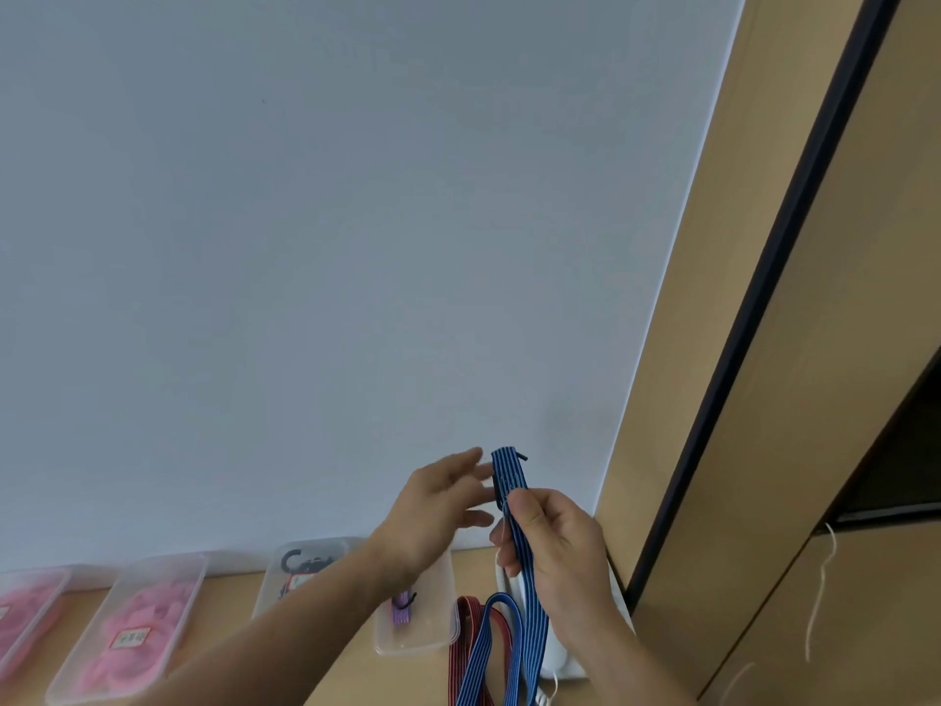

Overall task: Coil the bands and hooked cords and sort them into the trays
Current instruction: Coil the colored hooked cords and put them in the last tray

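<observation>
Blue cord, single, gripped by right hand; left hand spread; one red cord.

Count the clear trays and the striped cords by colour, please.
Clear trays: 4
Blue cord, gripped by the right hand: 1
Red cord, on the table: 1
Purple cord, inside a tray: 1
Total: 7
The black-hooked bundle in another tray is too hidden to class.
</observation>
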{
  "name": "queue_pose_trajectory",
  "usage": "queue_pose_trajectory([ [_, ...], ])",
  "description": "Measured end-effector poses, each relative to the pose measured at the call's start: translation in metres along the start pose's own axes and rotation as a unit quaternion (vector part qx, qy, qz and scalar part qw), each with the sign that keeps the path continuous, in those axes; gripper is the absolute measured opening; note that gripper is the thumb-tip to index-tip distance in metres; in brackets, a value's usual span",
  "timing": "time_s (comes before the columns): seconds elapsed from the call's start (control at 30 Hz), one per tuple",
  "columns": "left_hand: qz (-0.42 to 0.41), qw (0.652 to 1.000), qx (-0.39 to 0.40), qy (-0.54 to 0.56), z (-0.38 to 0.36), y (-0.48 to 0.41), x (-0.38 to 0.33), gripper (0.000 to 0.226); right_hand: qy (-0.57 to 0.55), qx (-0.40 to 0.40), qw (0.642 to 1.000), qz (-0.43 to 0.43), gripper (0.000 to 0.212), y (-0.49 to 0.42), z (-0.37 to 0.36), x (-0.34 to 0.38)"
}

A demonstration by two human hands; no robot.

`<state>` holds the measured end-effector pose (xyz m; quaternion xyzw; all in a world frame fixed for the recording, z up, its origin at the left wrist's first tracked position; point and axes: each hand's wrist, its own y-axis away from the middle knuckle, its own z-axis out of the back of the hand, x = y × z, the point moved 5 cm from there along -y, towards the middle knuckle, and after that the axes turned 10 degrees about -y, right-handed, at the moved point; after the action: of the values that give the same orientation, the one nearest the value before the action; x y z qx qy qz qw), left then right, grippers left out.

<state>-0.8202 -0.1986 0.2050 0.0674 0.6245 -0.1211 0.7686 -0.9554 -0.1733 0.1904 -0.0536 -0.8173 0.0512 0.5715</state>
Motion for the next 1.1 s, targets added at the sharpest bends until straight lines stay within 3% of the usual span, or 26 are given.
queue_pose_trajectory([
  [0.03, 0.010, 0.998, 0.040, 0.037, -0.003, 0.001, -0.005, 0.022, 0.004, 0.000, 1.000, 0.005, 0.039, 0.001, 0.000, 0.000],
  [0.13, 0.001, 0.994, 0.090, 0.055, -0.005, 0.004, -0.012, 0.035, 0.016, 0.005, 1.000, 0.014, 0.038, 0.004, -0.001, -0.001],
  [0.2, 0.009, 0.995, 0.067, 0.073, -0.001, 0.003, -0.009, 0.028, 0.021, 0.008, 1.000, 0.012, 0.040, 0.006, -0.002, -0.003],
  [0.37, 0.014, 0.993, 0.053, 0.103, 0.001, 0.004, -0.003, 0.038, 0.051, 0.000, 0.999, -0.009, 0.046, 0.010, -0.003, -0.009],
  [0.57, -0.034, 0.998, -0.026, -0.036, 0.009, 0.008, -0.007, 0.020, 0.089, -0.009, 0.995, -0.040, 0.049, 0.014, 0.000, -0.015],
  [0.77, -0.073, 0.971, -0.120, -0.193, 0.022, 0.011, -0.009, 0.012, 0.081, 0.022, 0.994, -0.067, 0.037, 0.019, -0.003, -0.016],
  [0.87, -0.164, 0.918, -0.152, -0.327, 0.018, 0.018, -0.011, 0.012, 0.064, 0.026, 0.995, -0.068, 0.043, 0.020, -0.004, -0.013],
  [0.97, -0.305, 0.824, -0.180, -0.442, 0.006, 0.028, -0.019, 0.014, 0.033, 0.028, 0.996, -0.072, 0.059, 0.019, -0.005, -0.007],
  [1.1, -0.445, 0.718, -0.180, -0.504, 0.000, 0.036, -0.030, 0.020, 0.007, 0.043, 0.997, -0.068, 0.069, 0.017, -0.006, -0.003],
])
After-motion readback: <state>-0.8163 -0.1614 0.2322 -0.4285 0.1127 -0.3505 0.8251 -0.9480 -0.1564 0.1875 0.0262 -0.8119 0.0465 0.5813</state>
